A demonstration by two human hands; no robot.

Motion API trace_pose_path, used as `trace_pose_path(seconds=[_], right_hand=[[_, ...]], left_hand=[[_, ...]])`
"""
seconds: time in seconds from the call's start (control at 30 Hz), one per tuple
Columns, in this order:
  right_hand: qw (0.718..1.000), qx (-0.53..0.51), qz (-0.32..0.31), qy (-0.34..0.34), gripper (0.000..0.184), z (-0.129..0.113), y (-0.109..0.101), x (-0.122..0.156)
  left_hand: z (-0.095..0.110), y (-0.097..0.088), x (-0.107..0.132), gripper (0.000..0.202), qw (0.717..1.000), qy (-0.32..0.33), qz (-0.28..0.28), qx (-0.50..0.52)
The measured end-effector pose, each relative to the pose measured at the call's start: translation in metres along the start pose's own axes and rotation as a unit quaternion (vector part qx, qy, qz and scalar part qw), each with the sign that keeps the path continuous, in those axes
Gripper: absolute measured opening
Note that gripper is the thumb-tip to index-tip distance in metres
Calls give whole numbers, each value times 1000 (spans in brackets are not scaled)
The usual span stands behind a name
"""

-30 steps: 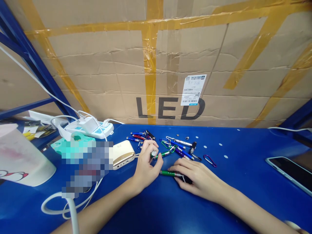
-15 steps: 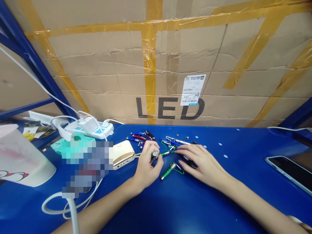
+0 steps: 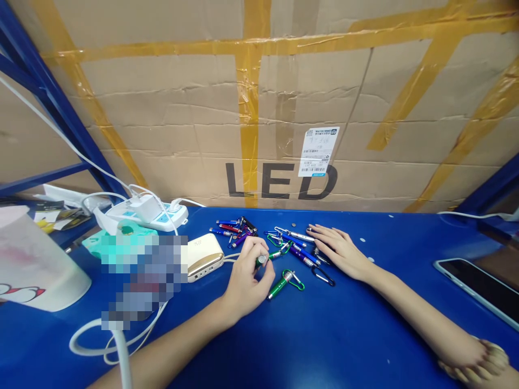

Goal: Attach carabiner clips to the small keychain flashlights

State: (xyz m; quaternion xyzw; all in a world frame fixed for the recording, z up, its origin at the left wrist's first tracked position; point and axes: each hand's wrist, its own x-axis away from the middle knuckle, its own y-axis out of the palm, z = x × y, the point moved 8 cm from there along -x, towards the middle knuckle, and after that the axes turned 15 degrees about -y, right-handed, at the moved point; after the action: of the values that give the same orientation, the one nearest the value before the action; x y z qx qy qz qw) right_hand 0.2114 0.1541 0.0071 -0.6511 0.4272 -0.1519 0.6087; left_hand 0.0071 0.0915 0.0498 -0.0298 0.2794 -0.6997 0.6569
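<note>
Left hand point(image 3: 251, 278) grips a green cylinder point(image 3: 261, 261) between thumb and curled fingers, its silver end uppermost. Right hand point(image 3: 338, 249) is open at the right edge of the pile point(image 3: 302, 236), fingers extended and slightly spread; whether the fingertips press on anything small cannot be told. In this inspector's judgement, good handling calls for a firm left grip and for the right fingertips to lift one item at a time, as the clips look liable to snag. A second green cylinder point(image 3: 278, 288), with a green clip point(image 3: 301, 285), lies on the surface point(image 3: 316, 340) just right of the left hand. A black clip point(image 3: 323, 276) obstructs the space between the hands. A white device point(image 3: 205, 256) and its cable point(image 3: 232, 257) restrict the left side; a phone point(image 3: 478, 289) lies well apart, right
</note>
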Motion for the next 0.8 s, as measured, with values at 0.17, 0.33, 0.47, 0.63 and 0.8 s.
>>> trace_pose_path(seconds=[0.17, 0.33, 0.47, 0.63, 0.8], right_hand=[[998, 11, 57, -2, 39, 0, -12, -2], [994, -28, 103, 25, 30, 3, -25, -2], [989, -52, 107, 87, 23, 8, -29, 2], [981, -77, 85, 154, 16, 13, -28, 7], [974, -118, 105, 162, 15, 14, -28, 8]], left_hand=[[-1, 2, 1, 18, 1000, -2, -10, -1], [2, 4, 2, 18, 1000, 10, -18, -13], [1, 6, 2, 18, 999, 9, -26, -26], [0, 6, 2, 18, 999, 1, -27, -32], [1, 7, 2, 18, 999, -1, -35, -40]])
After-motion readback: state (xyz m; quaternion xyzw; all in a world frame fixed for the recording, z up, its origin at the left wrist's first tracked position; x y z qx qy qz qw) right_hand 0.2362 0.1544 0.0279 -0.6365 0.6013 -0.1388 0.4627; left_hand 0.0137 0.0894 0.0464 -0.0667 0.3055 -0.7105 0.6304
